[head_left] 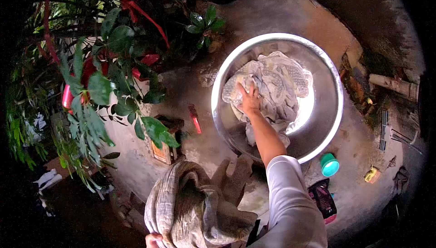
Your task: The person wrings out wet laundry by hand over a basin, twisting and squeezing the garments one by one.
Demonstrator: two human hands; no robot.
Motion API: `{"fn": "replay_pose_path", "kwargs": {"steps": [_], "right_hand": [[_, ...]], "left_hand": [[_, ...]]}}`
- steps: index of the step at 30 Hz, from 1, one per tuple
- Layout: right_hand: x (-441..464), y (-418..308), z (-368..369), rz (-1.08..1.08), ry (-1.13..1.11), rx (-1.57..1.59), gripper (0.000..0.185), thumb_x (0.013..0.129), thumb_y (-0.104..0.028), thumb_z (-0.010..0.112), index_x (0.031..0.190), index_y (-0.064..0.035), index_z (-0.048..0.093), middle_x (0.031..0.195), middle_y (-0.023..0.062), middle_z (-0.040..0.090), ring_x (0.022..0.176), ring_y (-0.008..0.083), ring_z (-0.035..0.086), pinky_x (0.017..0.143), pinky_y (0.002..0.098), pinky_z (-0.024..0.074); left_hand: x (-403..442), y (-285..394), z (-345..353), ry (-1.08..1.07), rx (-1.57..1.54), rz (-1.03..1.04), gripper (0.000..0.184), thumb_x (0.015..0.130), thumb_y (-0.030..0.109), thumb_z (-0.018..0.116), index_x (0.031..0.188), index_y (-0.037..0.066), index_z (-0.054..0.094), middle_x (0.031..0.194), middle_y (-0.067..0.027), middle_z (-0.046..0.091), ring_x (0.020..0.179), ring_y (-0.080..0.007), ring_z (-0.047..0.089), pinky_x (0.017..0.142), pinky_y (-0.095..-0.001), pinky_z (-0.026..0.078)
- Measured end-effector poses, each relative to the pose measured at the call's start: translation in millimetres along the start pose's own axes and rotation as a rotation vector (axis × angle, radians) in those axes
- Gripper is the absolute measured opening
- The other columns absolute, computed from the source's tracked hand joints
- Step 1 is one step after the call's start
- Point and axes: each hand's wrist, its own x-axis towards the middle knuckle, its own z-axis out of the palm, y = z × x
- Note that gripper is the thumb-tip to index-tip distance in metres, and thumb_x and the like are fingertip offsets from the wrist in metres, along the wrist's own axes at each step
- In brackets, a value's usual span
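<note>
A large round metal basin (328, 107) stands on the ground, with a wet, light patterned cloth (277, 82) bunched in its left and middle part. My right hand (250, 99) presses on the left side of this cloth, its fingers spread. A bulky grey-brown checked cloth (190, 207) hangs at the bottom of the view, left of my right arm. At its lower left edge my left hand (154, 240) grips the fabric, and only a few of its fingers show; the rest is hidden.
Left of the basin lies a red-handled brush (195, 118). Leafy plants (100, 89) fill the left side. A teal cup (329, 165), a dark mesh bag (323, 198) and a yellow item (372, 174) are at the lower right. A pipe (393, 87) lies at the far right.
</note>
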Motion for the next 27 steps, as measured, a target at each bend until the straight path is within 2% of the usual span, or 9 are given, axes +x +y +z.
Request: {"fn": "replay_pose_path", "kwargs": {"steps": [2, 4, 6, 8, 9, 11, 15, 19, 27], "right_hand": [[29, 35, 44, 0.047, -0.089, 0.204, 0.090, 0.065, -0.019, 0.081, 0.141, -0.0357, 0.034, 0.144, 0.0162, 0.034, 0.125, 0.0377, 0.042, 0.095, 0.0501, 0.0415], [24, 47, 63, 0.191, -0.093, 0.394, 0.068, 0.070, -0.011, 0.074, 0.132, -0.0199, 0.048, 0.117, 0.0168, 0.061, 0.099, 0.0307, 0.063, 0.086, 0.0369, 0.0477], [2, 62, 83, 0.173, 0.013, 0.680, 0.062, 0.072, -0.011, 0.071, 0.130, -0.0113, 0.049, 0.114, 0.0155, 0.063, 0.099, 0.0285, 0.062, 0.085, 0.0371, 0.0483], [-44, 61, 40, 0.248, 0.234, 1.019, 0.051, 0.077, -0.010, 0.066, 0.123, 0.0066, 0.050, 0.109, 0.0119, 0.065, 0.094, 0.0216, 0.063, 0.079, 0.0360, 0.0508], [-77, 51, -15, 0.336, 0.022, 1.503, 0.044, 0.081, -0.010, 0.060, 0.123, 0.0029, 0.053, 0.109, 0.0117, 0.065, 0.093, 0.0216, 0.064, 0.078, 0.0353, 0.0531], [-134, 51, -81, 0.458, -0.051, 1.782, 0.036, 0.083, -0.005, 0.056, 0.119, -0.0007, 0.055, 0.106, 0.0111, 0.065, 0.093, 0.0221, 0.065, 0.079, 0.0356, 0.0550], [-243, 15, -203, 0.478, -0.045, 1.803, 0.041, 0.077, 0.001, 0.057, 0.118, -0.0016, 0.054, 0.106, 0.0106, 0.064, 0.093, 0.0237, 0.064, 0.082, 0.0374, 0.0538], [-311, -16, -262, 0.339, 0.094, 1.698, 0.053, 0.071, 0.004, 0.063, 0.123, -0.0010, 0.053, 0.110, 0.0076, 0.063, 0.097, 0.0191, 0.061, 0.084, 0.0332, 0.0503], [-367, -47, -350, 0.313, 0.366, 1.665, 0.051, 0.075, 0.006, 0.056, 0.125, 0.0003, 0.048, 0.105, 0.0101, 0.062, 0.092, 0.0208, 0.062, 0.080, 0.0341, 0.0522]], "left_hand": [[16, -4, -4, 0.008, -0.005, 0.004, 0.011, 0.070, 0.013, 0.064, 0.077, 0.004, 0.064, 0.068, -0.0063, 0.064, 0.054, -0.0198, 0.060, 0.048, -0.0292, 0.050], [18, -6, -2, -0.013, 0.012, -0.044, 0.009, 0.072, 0.015, 0.063, 0.075, 0.006, 0.063, 0.064, -0.0050, 0.062, 0.050, -0.0197, 0.058, 0.045, -0.0284, 0.049], [47, -17, -45, -0.223, -0.066, -0.150, 0.015, 0.074, 0.017, 0.062, 0.080, 0.005, 0.065, 0.069, -0.0076, 0.065, 0.057, -0.0206, 0.062, 0.050, -0.0306, 0.051], [51, -25, -42, -0.201, 0.060, -0.105, 0.032, 0.071, 0.022, 0.059, 0.097, 0.004, 0.064, 0.089, -0.0110, 0.067, 0.079, -0.0261, 0.064, 0.072, -0.0391, 0.052], [44, -25, -38, -0.193, 0.124, -0.081, 0.042, 0.070, 0.024, 0.058, 0.106, 0.003, 0.063, 0.098, -0.0127, 0.067, 0.091, -0.0289, 0.065, 0.084, -0.0433, 0.053], [-14, -7, 49, -0.214, 0.243, -0.099, 0.037, 0.070, 0.025, 0.061, 0.102, 0.006, 0.063, 0.095, -0.0099, 0.068, 0.089, -0.0277, 0.065, 0.083, -0.0428, 0.052], [-25, -7, 55, -0.339, 0.251, -0.188, 0.035, 0.072, 0.027, 0.066, 0.100, 0.007, 0.064, 0.094, -0.0084, 0.068, 0.089, -0.0277, 0.065, 0.084, -0.0443, 0.051], [-38, -1, 60, -0.507, 0.189, -0.260, 0.045, 0.074, 0.022, 0.066, 0.113, 0.000, 0.058, 0.105, -0.0149, 0.065, 0.098, -0.0316, 0.063, 0.089, -0.0475, 0.050], [-77, 40, 8, -0.655, 0.277, -0.310, 0.036, 0.073, 0.020, 0.067, 0.103, 0.000, 0.063, 0.100, -0.0132, 0.066, 0.096, -0.0288, 0.064, 0.090, -0.0452, 0.049]]}}
